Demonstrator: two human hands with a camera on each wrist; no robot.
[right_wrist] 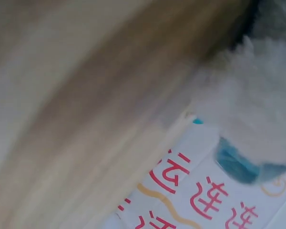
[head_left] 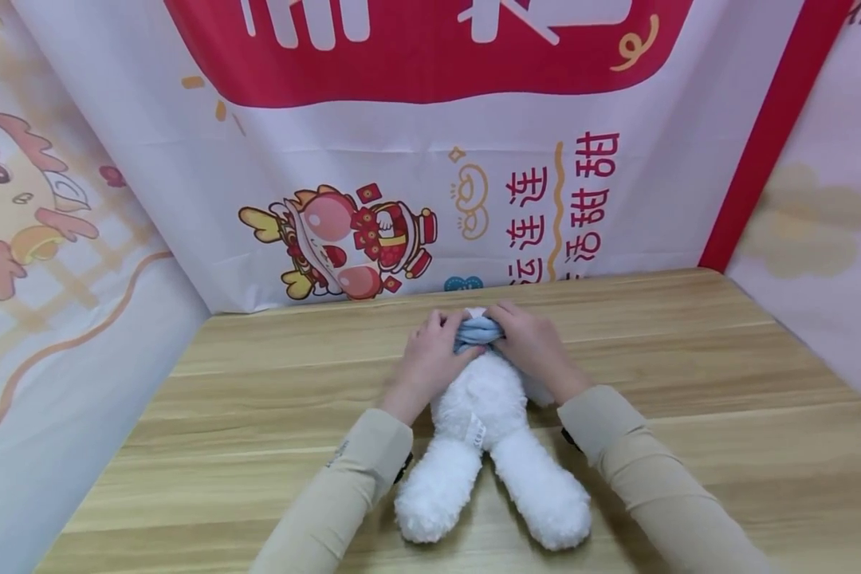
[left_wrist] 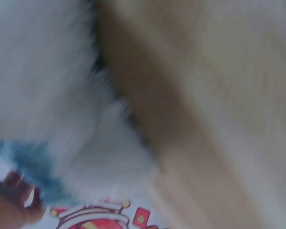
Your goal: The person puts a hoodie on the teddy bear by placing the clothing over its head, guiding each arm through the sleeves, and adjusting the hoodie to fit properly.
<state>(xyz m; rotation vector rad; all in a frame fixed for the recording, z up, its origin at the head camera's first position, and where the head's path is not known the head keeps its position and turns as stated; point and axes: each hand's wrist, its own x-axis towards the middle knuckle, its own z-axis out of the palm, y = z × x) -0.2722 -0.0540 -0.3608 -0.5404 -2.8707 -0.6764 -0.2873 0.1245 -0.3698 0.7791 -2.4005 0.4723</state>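
A fluffy white plush toy [head_left: 484, 391] lies on the wooden table, its two legs toward me and a small white tag near its bottom. Bunched around its far end is a light blue cloth [head_left: 479, 331]. My left hand [head_left: 434, 351] grips the cloth's left side, thumb on the near edge. On the opposite side, my right hand [head_left: 534, 343] pinches the cloth too. White fur [left_wrist: 100, 162] fills much of the left wrist view, with blue cloth [left_wrist: 35, 164] below it. The right wrist view has fur [right_wrist: 257, 105] above a blue edge [right_wrist: 236, 162]. The toy's head is mostly hidden.
Behind the table [head_left: 273, 399] hangs a white and red printed cloth [head_left: 402, 143] with a cartoon figure and red characters. Printed drapes [head_left: 64, 199] also stand along the left and right sides.
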